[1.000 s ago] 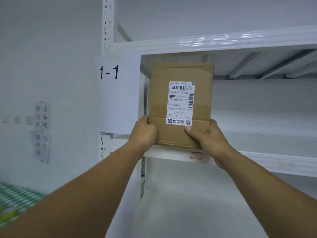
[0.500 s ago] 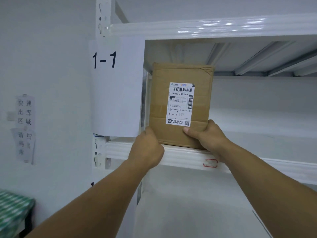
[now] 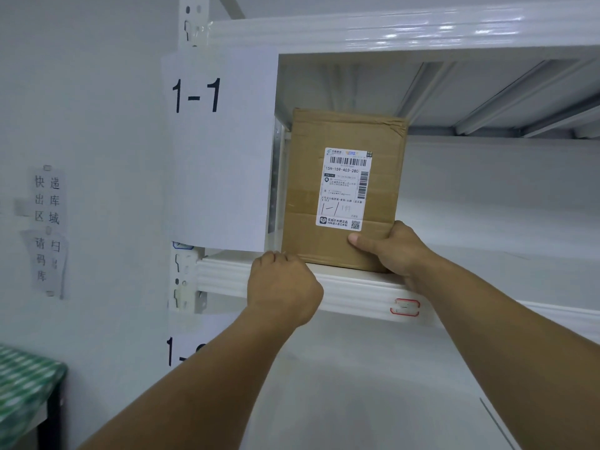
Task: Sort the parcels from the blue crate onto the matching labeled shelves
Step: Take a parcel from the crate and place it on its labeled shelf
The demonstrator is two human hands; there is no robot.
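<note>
A brown cardboard box (image 3: 344,196) with a white shipping label marked "1-1" stands upright on the white shelf (image 3: 357,287), at its left end. Beside it, a paper sign (image 3: 220,147) on the upright reads "1-1". My right hand (image 3: 393,251) grips the box's lower right corner, thumb on the front face. My left hand (image 3: 282,290) is curled into a fist in front of the shelf's front beam, its knuckles just under the box's lower left corner. Its fingertips are hidden.
The 1-1 shelf stretches away to the right of the box. A second sign (image 3: 181,350) starting "1-" hangs on the upright below. A green checked table corner (image 3: 26,394) sits at lower left, under paper notices (image 3: 47,228) on the wall.
The box has gone further onto the shelf and now rests on it. My left hand has slipped down off the box's left edge to the front beam. The view has moved closer.
</note>
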